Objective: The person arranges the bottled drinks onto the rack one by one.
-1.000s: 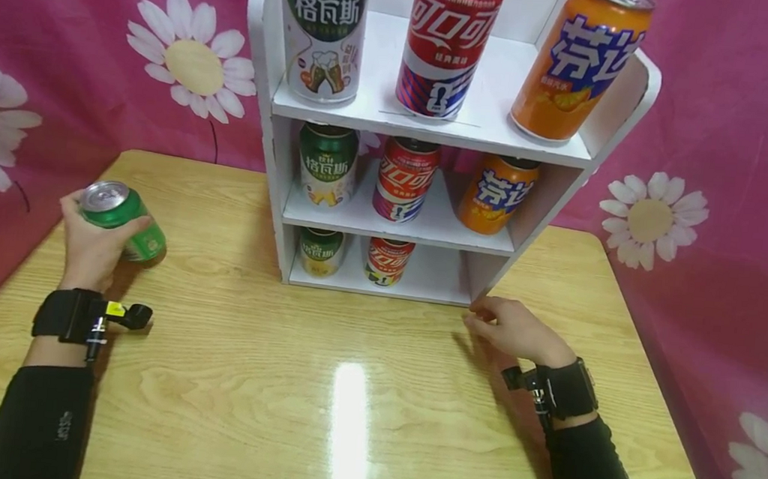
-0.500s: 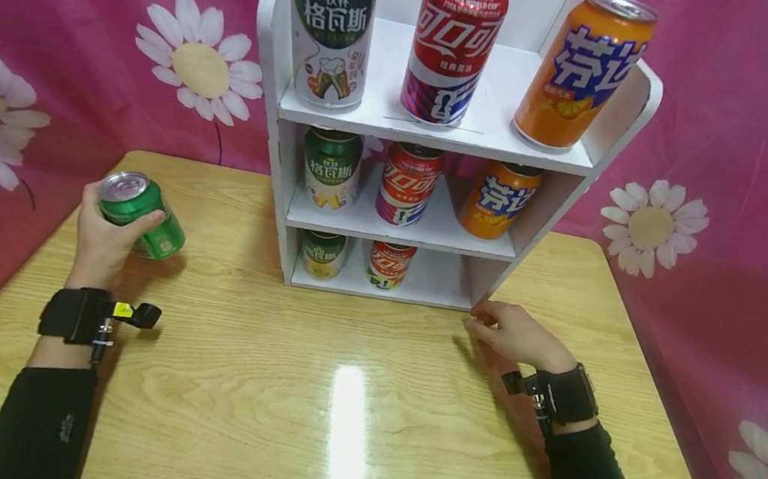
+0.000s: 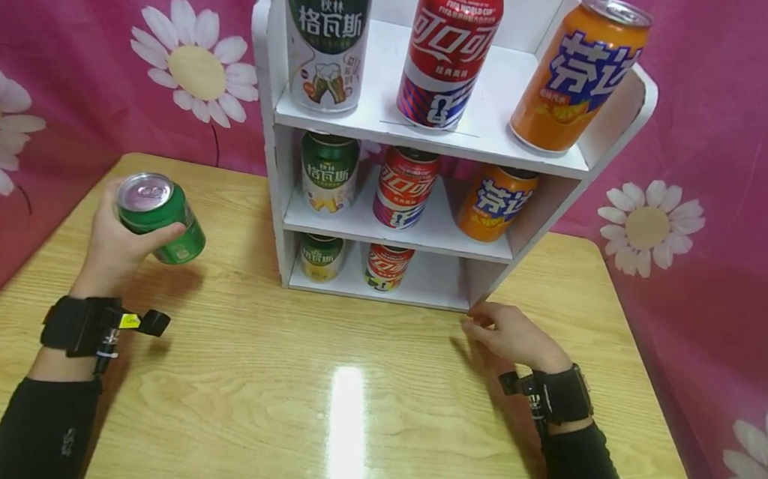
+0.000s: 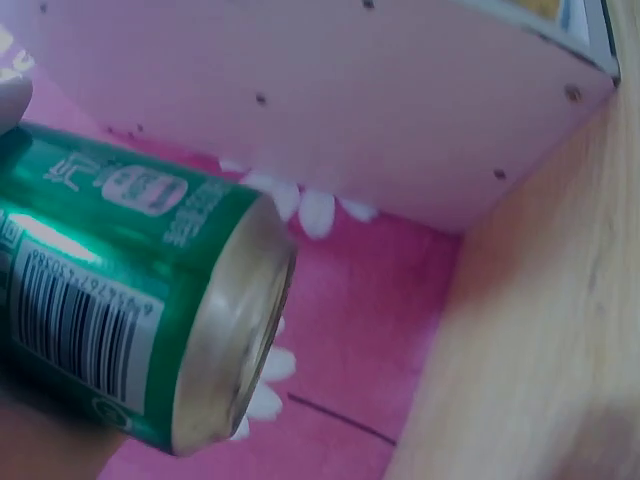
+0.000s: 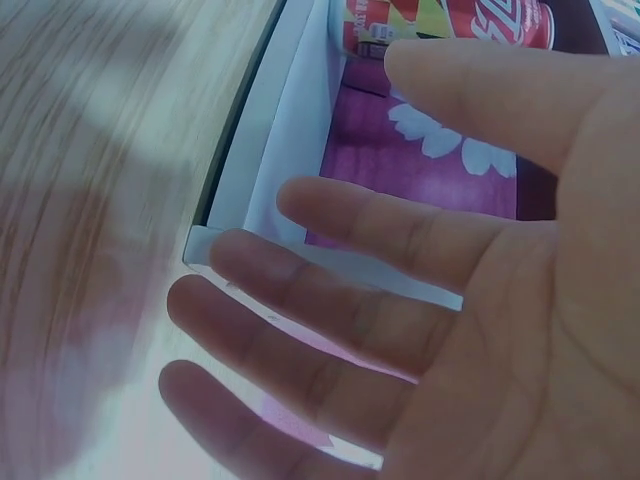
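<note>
My left hand grips a green drink can over the left part of the table. The can is tilted, silver top toward me. In the left wrist view its barcode side and silver end show close to the shelf's side panel. My right hand is by the lower right front corner of the white shelf. In the right wrist view its fingers are spread and loosely extended around that corner, holding nothing.
On the shelf's upper two levels stand green-and-white cans, red cola cans and orange soda cans. The bottom level bears a green-yellow can and a red can. Behind the wooden table hangs a pink flowered cloth.
My left hand has carried the green can to the right and slightly toward me, lifting it off the table. The right hand has stayed by the shelf corner.
</note>
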The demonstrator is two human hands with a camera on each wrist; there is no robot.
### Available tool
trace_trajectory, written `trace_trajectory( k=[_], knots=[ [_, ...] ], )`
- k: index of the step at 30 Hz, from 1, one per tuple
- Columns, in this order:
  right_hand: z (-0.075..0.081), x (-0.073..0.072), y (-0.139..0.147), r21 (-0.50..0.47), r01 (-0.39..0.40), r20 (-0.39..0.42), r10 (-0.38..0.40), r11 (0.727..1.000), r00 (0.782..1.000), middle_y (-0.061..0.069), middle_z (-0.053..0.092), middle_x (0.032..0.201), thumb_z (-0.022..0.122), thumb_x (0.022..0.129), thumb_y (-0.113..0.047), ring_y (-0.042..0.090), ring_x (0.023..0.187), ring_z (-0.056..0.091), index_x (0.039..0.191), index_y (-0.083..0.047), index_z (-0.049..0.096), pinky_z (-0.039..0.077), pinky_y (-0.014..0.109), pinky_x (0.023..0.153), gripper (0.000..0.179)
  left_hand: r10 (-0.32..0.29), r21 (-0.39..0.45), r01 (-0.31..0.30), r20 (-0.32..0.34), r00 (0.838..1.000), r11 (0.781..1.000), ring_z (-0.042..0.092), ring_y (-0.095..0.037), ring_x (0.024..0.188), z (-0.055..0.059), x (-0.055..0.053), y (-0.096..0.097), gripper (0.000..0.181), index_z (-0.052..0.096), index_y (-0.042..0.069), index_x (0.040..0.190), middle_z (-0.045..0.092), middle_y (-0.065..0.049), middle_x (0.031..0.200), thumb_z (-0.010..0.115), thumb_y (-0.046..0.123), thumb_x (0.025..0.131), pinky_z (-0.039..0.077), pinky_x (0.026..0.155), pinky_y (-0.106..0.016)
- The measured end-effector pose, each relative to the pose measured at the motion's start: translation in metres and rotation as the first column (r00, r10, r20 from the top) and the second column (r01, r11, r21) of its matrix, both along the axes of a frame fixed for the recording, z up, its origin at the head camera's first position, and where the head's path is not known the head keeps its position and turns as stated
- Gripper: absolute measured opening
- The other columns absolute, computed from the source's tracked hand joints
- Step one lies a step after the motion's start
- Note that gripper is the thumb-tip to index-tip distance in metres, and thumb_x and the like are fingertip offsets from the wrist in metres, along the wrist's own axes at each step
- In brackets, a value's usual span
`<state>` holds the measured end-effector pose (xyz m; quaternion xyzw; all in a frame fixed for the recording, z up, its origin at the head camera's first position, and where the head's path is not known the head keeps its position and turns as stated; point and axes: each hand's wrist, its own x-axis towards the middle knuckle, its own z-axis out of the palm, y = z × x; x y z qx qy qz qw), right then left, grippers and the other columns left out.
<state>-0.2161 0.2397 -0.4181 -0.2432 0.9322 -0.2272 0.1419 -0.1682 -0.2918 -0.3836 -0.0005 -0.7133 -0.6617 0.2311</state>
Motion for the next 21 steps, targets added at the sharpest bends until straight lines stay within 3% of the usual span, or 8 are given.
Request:
trace_trajectory(
  k=[2,6,9,12,18,21],
  knots=[
    [-0.001,0.000,0.001,-0.003,-0.001,-0.008,0.001,1.000,1.000,0.004,0.065,0.095,0.059,0.094,-0.032,0.018,0.088,0.060,0.109,-0.003,0.064,0.050,0.038,0.076,0.033,-0.068,0.022,0.069,-0.040,0.997,0.997,0.048,-0.012,0.105,0.004,0.002,0.007,0.068,0.043,0.014,0.125,0.050,0.000,0.114,0.069,-0.017,0.070,0.041,0.084,-0.015],
    [-0.001,-0.001,0.003,-0.003,-0.004,-0.033,0.004,1.000,0.999,0.004,0.065,0.093,0.059,0.094,-0.030,0.018,0.087,0.060,0.108,-0.004,0.064,0.050,0.038,0.076,0.030,-0.190,0.098,0.201,-0.108,0.976,0.975,0.050,-0.015,0.105,0.012,0.007,0.023,0.067,0.044,0.011,0.123,0.052,-0.005,0.115,0.063,-0.023,0.068,0.043,0.084,-0.017],
    [0.001,-0.003,0.003,0.002,-0.017,-0.045,0.017,1.000,0.999,0.005,0.065,0.093,0.059,0.094,-0.028,0.020,0.087,0.060,0.108,-0.003,0.064,0.050,0.040,0.076,0.029,-0.243,0.099,0.256,-0.124,0.962,0.962,0.051,-0.016,0.105,0.019,0.014,0.033,0.068,0.044,0.010,0.124,0.054,-0.006,0.116,0.062,-0.024,0.068,0.044,0.085,-0.019],
    [0.003,-0.003,0.002,0.004,-0.012,-0.040,0.012,1.000,0.999,0.006,0.065,0.094,0.059,0.094,-0.028,0.022,0.089,0.060,0.108,-0.003,0.064,0.050,0.041,0.078,0.029,-0.281,0.080,0.291,-0.114,0.953,0.953,0.050,-0.017,0.106,0.028,0.021,0.044,0.068,0.043,0.010,0.124,0.054,-0.006,0.117,0.061,-0.024,0.068,0.044,0.086,-0.020],
    [0.002,0.001,0.003,0.007,0.021,0.013,-0.021,1.000,1.000,0.004,0.064,0.097,0.058,0.095,-0.031,0.020,0.091,0.059,0.110,-0.005,0.063,0.050,0.041,0.079,0.031,-0.343,-0.068,0.341,-0.019,0.939,0.937,0.049,-0.017,0.109,0.039,0.034,0.064,0.069,0.040,0.012,0.127,0.052,-0.003,0.120,0.067,-0.018,0.071,0.044,0.086,-0.018],
    [0.004,0.000,0.002,0.004,0.008,-0.008,-0.008,1.000,1.000,0.005,0.065,0.096,0.057,0.095,-0.031,0.020,0.090,0.059,0.108,-0.005,0.064,0.050,0.041,0.079,0.030,-0.363,-0.138,0.363,0.022,0.931,0.922,0.048,-0.018,0.111,0.045,0.039,0.076,0.071,0.039,0.012,0.129,0.050,-0.003,0.122,0.070,-0.016,0.071,0.044,0.087,-0.019]
  ],
)
